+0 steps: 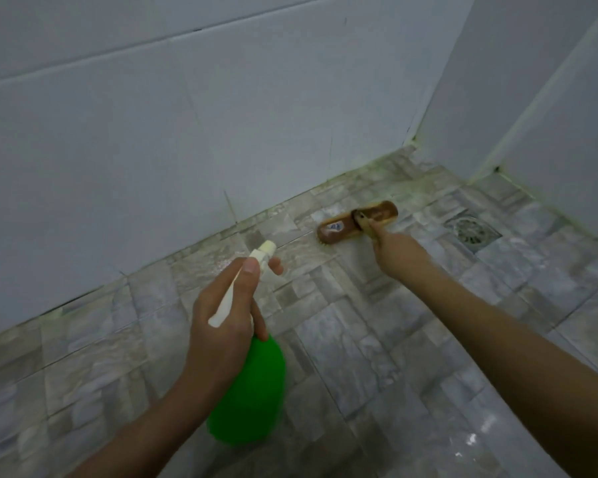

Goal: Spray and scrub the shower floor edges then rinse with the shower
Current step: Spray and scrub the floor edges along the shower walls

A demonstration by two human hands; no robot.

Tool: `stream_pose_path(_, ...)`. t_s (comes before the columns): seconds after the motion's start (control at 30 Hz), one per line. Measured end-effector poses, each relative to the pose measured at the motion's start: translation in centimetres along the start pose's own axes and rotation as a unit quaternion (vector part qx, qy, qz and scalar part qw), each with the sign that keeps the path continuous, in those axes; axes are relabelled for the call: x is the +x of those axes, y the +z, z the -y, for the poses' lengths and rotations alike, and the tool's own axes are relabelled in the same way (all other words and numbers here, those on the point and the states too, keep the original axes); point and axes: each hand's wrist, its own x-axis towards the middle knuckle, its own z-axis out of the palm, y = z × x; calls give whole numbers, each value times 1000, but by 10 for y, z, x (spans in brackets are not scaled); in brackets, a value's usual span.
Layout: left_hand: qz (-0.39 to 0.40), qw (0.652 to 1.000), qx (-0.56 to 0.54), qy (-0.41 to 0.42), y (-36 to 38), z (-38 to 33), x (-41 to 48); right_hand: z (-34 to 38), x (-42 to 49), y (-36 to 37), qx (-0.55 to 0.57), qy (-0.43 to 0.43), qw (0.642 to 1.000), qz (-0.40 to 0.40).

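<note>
My left hand [221, 312] grips a green spray bottle [249, 391] by its cream trigger head, whose nozzle [266, 248] points at the floor edge below the white wall. My right hand [394, 250] holds the handle of a brown scrub brush [358, 220]. The brush head lies bristles down on the grey stone-pattern floor tiles [377, 339], close to the dirty joint [290, 201] between floor and wall.
A square metal floor drain [472, 231] sits to the right of the brush. White tiled walls [221, 115] close the space at the back and right, meeting in a corner [413, 139]. The floor near the bottom right shines wet.
</note>
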Motion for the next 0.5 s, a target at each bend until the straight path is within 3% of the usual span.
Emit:
stream_pose_path(0.2,14,1000,-9,-14,25,-25,-6,-53,-131,20,13,38,999,26)
stream_pose_path(0.4,23,999,-23,-36,55,-49,-4,-68,-58,-2,62,63,996,-2)
stream_pose_path(0.5,38,998,-41,-40,67,-61,9,-72,-77,5,94,99,991,2)
